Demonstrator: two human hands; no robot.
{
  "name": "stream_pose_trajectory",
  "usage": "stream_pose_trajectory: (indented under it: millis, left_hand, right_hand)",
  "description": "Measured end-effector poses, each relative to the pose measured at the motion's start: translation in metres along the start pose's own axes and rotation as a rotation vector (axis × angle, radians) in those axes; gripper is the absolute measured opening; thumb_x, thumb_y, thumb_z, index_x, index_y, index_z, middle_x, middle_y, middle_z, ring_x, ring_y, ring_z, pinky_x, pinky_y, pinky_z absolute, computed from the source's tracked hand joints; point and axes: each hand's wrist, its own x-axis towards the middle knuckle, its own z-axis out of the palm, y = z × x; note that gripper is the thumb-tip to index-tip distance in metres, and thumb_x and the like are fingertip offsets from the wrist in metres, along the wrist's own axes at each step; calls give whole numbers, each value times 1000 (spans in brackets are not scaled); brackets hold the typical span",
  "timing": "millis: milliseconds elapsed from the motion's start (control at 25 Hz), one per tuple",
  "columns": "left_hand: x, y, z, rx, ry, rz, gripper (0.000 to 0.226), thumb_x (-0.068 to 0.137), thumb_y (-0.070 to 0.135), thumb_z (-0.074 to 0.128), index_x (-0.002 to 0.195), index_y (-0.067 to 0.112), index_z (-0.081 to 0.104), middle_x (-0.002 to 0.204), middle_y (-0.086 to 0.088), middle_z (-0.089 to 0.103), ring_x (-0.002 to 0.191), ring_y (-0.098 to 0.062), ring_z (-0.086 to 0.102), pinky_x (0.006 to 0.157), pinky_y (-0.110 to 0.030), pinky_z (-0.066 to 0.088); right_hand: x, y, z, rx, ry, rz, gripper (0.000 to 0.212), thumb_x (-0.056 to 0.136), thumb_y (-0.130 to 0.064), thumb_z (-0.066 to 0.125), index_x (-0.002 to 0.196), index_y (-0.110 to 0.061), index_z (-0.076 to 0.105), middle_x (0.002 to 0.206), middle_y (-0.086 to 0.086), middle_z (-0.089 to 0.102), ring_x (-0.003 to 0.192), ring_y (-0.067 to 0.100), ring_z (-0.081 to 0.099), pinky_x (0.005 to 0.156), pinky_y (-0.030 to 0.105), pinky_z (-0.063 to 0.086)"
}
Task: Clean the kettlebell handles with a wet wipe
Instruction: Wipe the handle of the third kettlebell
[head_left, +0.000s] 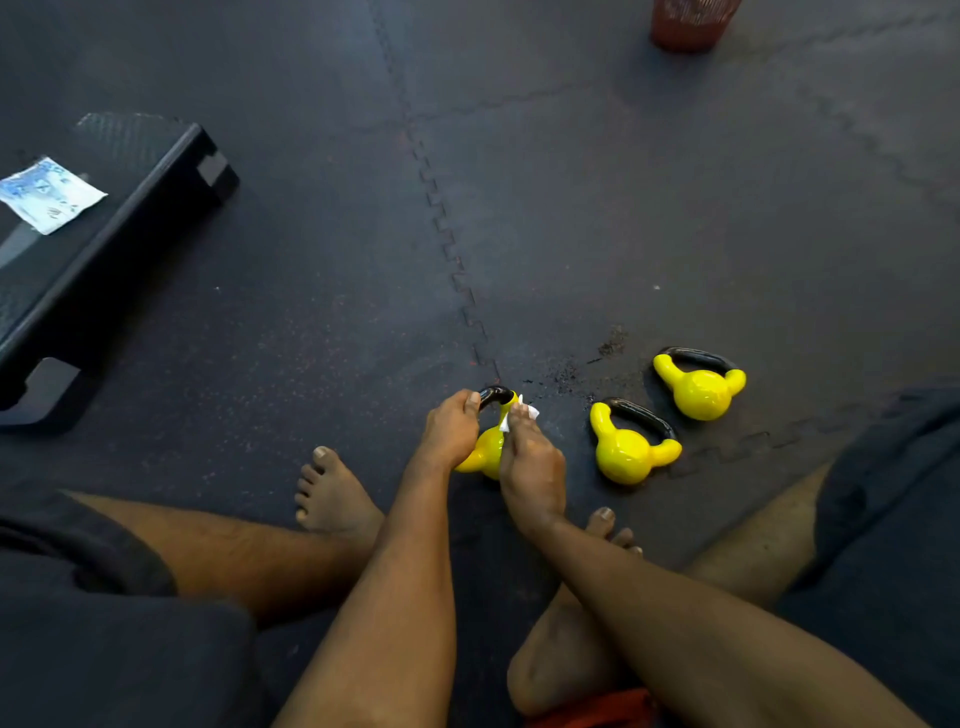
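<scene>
Head cam: left grip (451, 431) was wrapped round the black handle (493, 395) of one kettlebell (485, 449). Right grip (532, 467) pinched the wet wipe (532, 412) against the handle's yellow leg. The bell was tipped, its long axis running from the body under both grips to the handle, which pointed away from the person. A second kettlebell (626, 452) and a third kettlebell (698, 392) lay right of the right grip. Couldn't tell if those were wiped already, so I'd guess there was plenty left.

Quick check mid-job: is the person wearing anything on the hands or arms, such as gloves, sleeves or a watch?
No. The left hand and the right hand are both bare: no gloves, and no rings that show. The left forearm and right forearm are uncovered too, with no sleeve, watch or band in view.
</scene>
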Motion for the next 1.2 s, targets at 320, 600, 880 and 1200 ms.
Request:
stream_pose_trajectory:
  millis: [320,600,880,1200]
  left_hand:
    - [0,6,-4,9,-53,16,35,105,28,32,117,12,60,112,-13,63,103,-27,55,78,-29,35]
    - [1,12,1,41,-5,30,33,104,28,35,111,12,63,107,-16,66,103,-34,57,74,-30,34]
    - [-1,15,-3,24,-81,51,35,104,28,36,125,14,60,117,-15,65,111,-32,56,86,-33,41]
    - [5,-1,-2,-18,14,26,33,103,28,38,118,14,64,114,-14,66,108,-33,56,84,-33,40]
  right_hand:
    - [-10,0,1,-220,-157,-297,45,90,-9,50,135,-5,55,144,12,51,140,23,41,119,32,25]
    - [5,13,-14,-324,-156,-365,43,90,-16,46,129,-9,61,137,8,59,136,17,45,120,31,22]
    - [11,6,-12,-367,-219,-389,44,91,-18,44,131,-8,58,141,10,54,139,18,40,121,29,17]
    - [6,13,-24,-33,-43,-109,23,93,-22,53,109,-21,70,105,5,73,95,23,67,83,32,50]
